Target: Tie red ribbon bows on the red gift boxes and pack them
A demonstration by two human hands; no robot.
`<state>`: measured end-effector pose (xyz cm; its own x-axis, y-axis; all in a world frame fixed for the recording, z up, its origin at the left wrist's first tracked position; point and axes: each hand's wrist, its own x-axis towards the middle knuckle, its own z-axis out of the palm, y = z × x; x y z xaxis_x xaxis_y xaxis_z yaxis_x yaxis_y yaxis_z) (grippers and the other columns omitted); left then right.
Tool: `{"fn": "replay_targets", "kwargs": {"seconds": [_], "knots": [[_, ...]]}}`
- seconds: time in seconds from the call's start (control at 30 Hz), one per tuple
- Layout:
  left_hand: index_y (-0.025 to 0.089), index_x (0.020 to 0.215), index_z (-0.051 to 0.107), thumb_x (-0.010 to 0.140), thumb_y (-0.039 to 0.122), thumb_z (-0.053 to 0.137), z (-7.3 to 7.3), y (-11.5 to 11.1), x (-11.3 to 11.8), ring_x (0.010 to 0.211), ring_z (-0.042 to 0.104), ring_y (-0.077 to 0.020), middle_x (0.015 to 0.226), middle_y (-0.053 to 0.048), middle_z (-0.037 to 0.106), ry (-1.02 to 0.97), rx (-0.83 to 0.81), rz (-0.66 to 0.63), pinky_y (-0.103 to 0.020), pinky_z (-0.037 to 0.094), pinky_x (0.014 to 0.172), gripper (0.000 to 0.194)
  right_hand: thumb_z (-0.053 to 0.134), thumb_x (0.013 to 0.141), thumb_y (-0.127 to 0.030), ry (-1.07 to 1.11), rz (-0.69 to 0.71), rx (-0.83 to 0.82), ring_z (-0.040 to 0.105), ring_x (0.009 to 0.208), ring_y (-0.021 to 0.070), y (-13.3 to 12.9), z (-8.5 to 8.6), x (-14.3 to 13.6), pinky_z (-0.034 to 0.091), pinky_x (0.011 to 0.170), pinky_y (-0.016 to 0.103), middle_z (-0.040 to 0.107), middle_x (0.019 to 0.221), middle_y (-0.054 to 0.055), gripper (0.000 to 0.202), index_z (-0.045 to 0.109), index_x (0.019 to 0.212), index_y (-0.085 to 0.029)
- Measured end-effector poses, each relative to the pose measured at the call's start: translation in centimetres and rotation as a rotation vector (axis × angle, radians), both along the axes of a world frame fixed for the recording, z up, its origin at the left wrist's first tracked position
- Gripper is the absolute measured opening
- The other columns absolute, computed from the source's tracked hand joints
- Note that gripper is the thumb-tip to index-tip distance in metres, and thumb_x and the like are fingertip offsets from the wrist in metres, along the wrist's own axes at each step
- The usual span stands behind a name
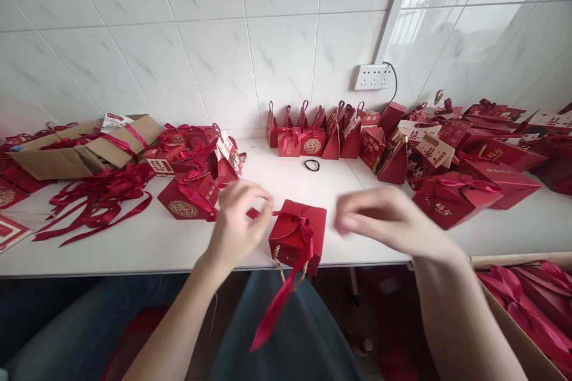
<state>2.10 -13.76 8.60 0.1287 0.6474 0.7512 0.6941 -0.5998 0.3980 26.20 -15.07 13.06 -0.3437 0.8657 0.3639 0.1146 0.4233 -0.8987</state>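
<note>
A red gift box [297,232] sits at the table's front edge between my hands. Its dark red ribbon [286,297] is knotted on top, with one tail hanging over the edge beside the gold rope handle [300,277]. My left hand [243,214], left of the box, has thumb and forefinger pinched together near the ribbon's other end, which runs leftward from the knot. To the right of the box my right hand [379,214] is held in the air with its fingers curled together, blurred, apart from the box; I cannot make out anything in it.
Small red boxes [313,144] line the tiled wall, with a black ring [311,165] before them. Loose ribbons [105,196] and an opened carton [84,158] lie left. More red boxes [458,196] crowd the right, above a carton of ribboned boxes [531,309].
</note>
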Motion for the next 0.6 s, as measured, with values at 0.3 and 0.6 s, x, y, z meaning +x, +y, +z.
{"fn": "replay_targets", "kwargs": {"seconds": [0.3, 0.6], "knots": [[0.02, 0.08, 0.057, 0.084, 0.021, 0.052, -1.5, -0.8, 2.7, 0.09, 0.056, -0.0206, 0.088, -0.002, 0.059, 0.331, -0.432, -0.062, -0.039, 0.038, 0.082, 0.006, 0.053, 0.086, -0.017, -0.833, -0.024, 0.249, 0.05, 0.06, 0.0133, 2.6, -4.2, -4.1, 0.039, 0.058, 0.026, 0.057, 0.077, 0.004, 0.018, 0.06, 0.07, -0.017], [0.02, 0.07, 0.047, 0.083, 0.015, 0.048, -1.5, 0.2, 3.8, 0.075, 0.055, -0.0157, 0.082, -0.001, 0.054, 0.204, -0.404, -0.037, -0.037, 0.044, 0.08, 0.014, 0.04, 0.093, -0.017, -0.484, 0.045, 0.312, 0.05, 0.068, 0.014, 2.5, -5.8, -1.9, 0.043, 0.063, 0.027, 0.053, 0.082, 0.004, 0.015, 0.047, 0.08, -0.02]]}}
